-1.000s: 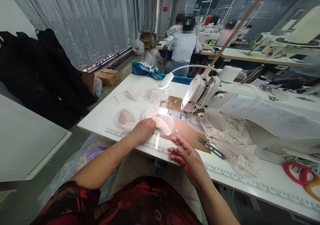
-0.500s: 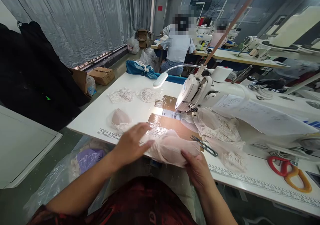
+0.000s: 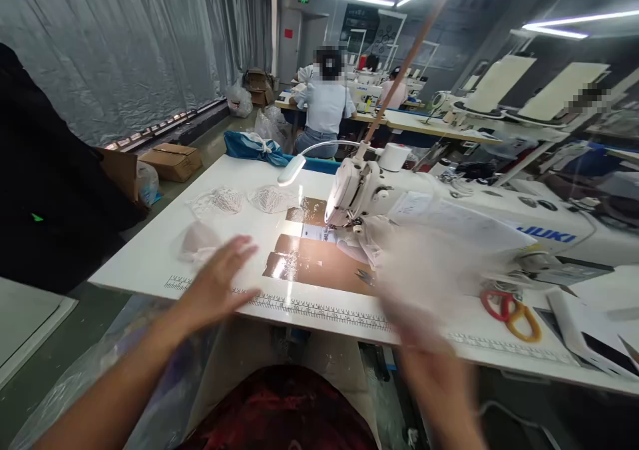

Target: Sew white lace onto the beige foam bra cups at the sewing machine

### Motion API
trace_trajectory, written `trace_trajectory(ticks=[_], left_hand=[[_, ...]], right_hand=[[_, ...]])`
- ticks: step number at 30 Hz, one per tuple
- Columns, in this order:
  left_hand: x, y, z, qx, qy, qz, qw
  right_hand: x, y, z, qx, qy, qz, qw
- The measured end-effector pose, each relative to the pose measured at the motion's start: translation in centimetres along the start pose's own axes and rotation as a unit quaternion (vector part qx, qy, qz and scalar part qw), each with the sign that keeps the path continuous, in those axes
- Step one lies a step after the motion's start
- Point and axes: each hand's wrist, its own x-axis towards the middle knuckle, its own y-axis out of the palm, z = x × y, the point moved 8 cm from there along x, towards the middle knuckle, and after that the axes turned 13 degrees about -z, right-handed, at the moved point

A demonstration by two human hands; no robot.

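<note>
My left hand (image 3: 214, 283) is over the table's front left, fingers apart, with nothing in it. Close beside it on the white table lies a pale pink padded bra cup (image 3: 198, 242). My right hand (image 3: 424, 353) is smeared by motion at the front edge, right of the needle. It grips a sheer pale pink bra piece (image 3: 429, 277), which is also blurred and covers part of the table. Thread snips (image 3: 365, 277) show only their tips beside that piece. Behind it stands a white sewing machine (image 3: 349, 190), its lamp lit over the brown-taped bed (image 3: 319, 257).
Two lace cups (image 3: 219, 200) lie at the table's back left. Red and orange handled scissors (image 3: 522, 320) rest at the right, near a white box-like object (image 3: 589, 337). A printed ruler (image 3: 319, 311) runs along the front edge. Another person (image 3: 323, 107) sits at a table ahead.
My right hand has carried the bra piece rightward, off the taped bed. My left hand has let go of it and moved left. The view has turned right and up.
</note>
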Motion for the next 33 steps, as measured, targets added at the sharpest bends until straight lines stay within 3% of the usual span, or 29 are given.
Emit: trace_trajectory(ticks=[1,3,4,5,7,11,13,15,16,18,19,20,21,23,25,27,30,31,33], left_hand=[[-0.4,1.1,-3.0,-0.077,0.033,0.064,0.994],[-1.8,3.0,-8.0,-0.209,0.076,0.191,0.956],[-2.3,3.5,-9.4,-0.243,0.07,0.227,0.94],[-2.6,3.9,-9.8,-0.261,0.053,0.243,0.933],[-2.5,4.2,-8.5,-0.25,0.0,0.219,0.943],[-1.5,3.1,-2.5,-0.147,-0.108,0.094,0.979],[-1.4,3.0,-1.6,-0.165,-0.142,0.093,0.972],[-1.6,3.6,-3.5,-0.275,-0.151,0.168,0.934],[-1.9,3.9,-5.3,-0.353,-0.144,0.222,0.897],[-2.5,4.1,-9.3,-0.489,-0.127,0.325,0.799],[-2.3,3.9,-10.7,-0.531,-0.123,0.341,0.766],[-1.9,4.1,-11.2,-0.539,-0.133,0.339,0.76],[-1.3,4.4,-11.1,-0.527,-0.143,0.317,0.776],[0.0,5.2,-9.9,-0.469,-0.156,0.258,0.83],[0.8,6.0,-9.1,-0.449,-0.15,0.236,0.848],[0.8,7.3,-8.9,-0.486,-0.155,0.282,0.813],[-0.3,8.8,-8.2,-0.535,-0.228,0.371,0.725],[-0.5,9.1,-7.7,-0.534,-0.257,0.38,0.71],[-0.4,9.1,-6.7,-0.525,-0.289,0.37,0.71]], right_hand=[[0.8,1.9,-0.4,-0.023,-0.014,0.019,0.999],[1.5,5.9,-0.7,-0.119,-0.061,0.104,0.986],[1.7,7.2,-0.8,-0.142,-0.073,0.131,0.978],[2.1,7.6,-0.6,-0.168,-0.089,0.119,0.975],[2.4,7.0,0.5,-0.227,-0.145,0.066,0.961],[2.2,3.2,4.2,-0.252,-0.271,-0.069,0.926],[2.5,1.1,5.4,-0.227,-0.285,-0.145,0.92],[3.6,0.1,4.8,-0.203,-0.228,-0.164,0.938],[4.4,0.3,3.7,-0.185,-0.172,-0.134,0.958],[5.2,2.1,0.6,-0.114,-0.03,-0.007,0.993],[5.0,3.2,-0.8,-0.061,0.036,0.06,0.996],[4.6,4.2,-1.9,-0.004,0.09,0.114,0.989],[4.1,5.0,-2.6,0.051,0.129,0.153,0.978],[3.3,5.9,-3.5,0.137,0.182,0.192,0.954],[2.9,6.4,-3.9,0.186,0.221,0.209,0.934],[2.8,6.5,-4.2,0.213,0.254,0.202,0.922],[4.1,4.9,-5.0,0.226,0.273,0.108,0.929],[4.6,4.1,-5.3,0.226,0.275,0.064,0.932],[5.5,2.6,-6.0,0.224,0.274,-0.011,0.935]])
